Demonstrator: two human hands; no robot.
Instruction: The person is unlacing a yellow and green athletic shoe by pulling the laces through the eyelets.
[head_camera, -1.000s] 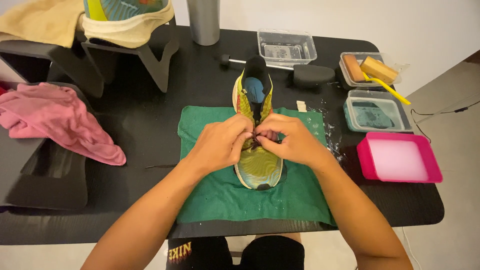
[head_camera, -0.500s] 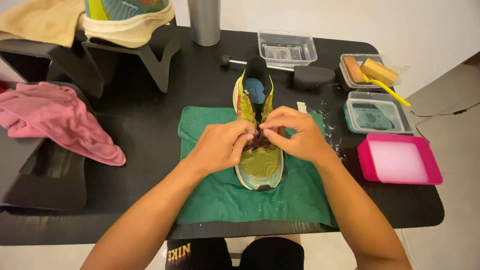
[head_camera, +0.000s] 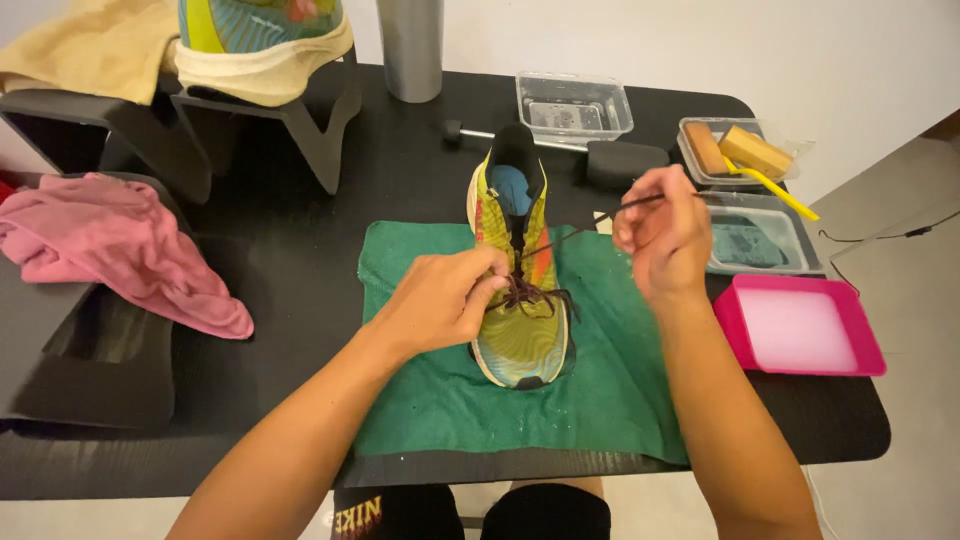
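In the head view, a yellow-green running shoe (head_camera: 518, 290) lies toe toward the person on a green towel (head_camera: 600, 400) spread near the front edge of the black tabletop (head_camera: 330, 220), about midway along it. The left hand (head_camera: 440, 300) rests on the shoe's midfoot, its fingers closed on the crossed part of the dark shoelace (head_camera: 570, 235). Half a second ago both hands were huddled together over the laces; now the right hand (head_camera: 660, 235) has drawn away toward the right edge and lifted, pinching one end of the lace so that it runs taut and slanted from the eyelets up to the fingertips. The shoe and towel lie where they did before. Beside the towel toward the right edge sits a pink tray (head_camera: 800, 335), and beyond it a clear tub of bluish water (head_camera: 760, 240) and a clear tub with brushes (head_camera: 735, 150). A pink cloth (head_camera: 120, 250) lies heaped near the left edge, and a second shoe (head_camera: 265, 45) rests on a black stand (head_camera: 250, 115) at the far left corner.
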